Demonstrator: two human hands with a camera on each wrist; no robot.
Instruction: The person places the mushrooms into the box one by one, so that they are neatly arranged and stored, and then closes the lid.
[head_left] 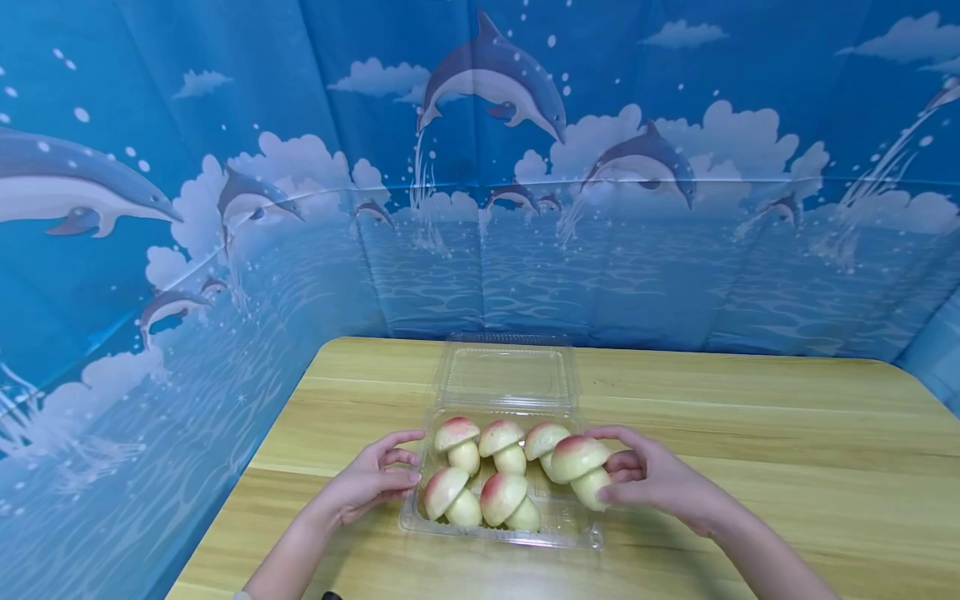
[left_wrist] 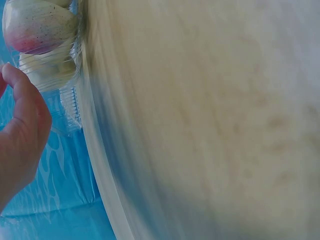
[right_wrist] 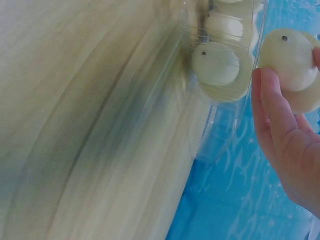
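A clear plastic clamshell box (head_left: 558,532) stands on the table with its lid (head_left: 506,375) folded back, away from me. Inside lie several pale mushrooms (head_left: 504,500) with pink-tinged caps, in two rows. My right hand (head_left: 660,479) grips another mushroom (head_left: 581,458) between thumb and fingers, above the box's right side. It partly covers a mushroom (head_left: 546,440) behind it. In the right wrist view, the held mushroom (right_wrist: 287,60) is beside and apart from the box wall. My left hand (head_left: 375,479) is at the box's left side, its fingers loosely bent against the edge.
The wooden table (head_left: 750,433) has rounded far corners. Right behind it hangs a blue curtain (head_left: 525,275) printed with dolphins and waves, which also runs along the left side. A small dark object (head_left: 332,595) shows at the bottom edge of the head view.
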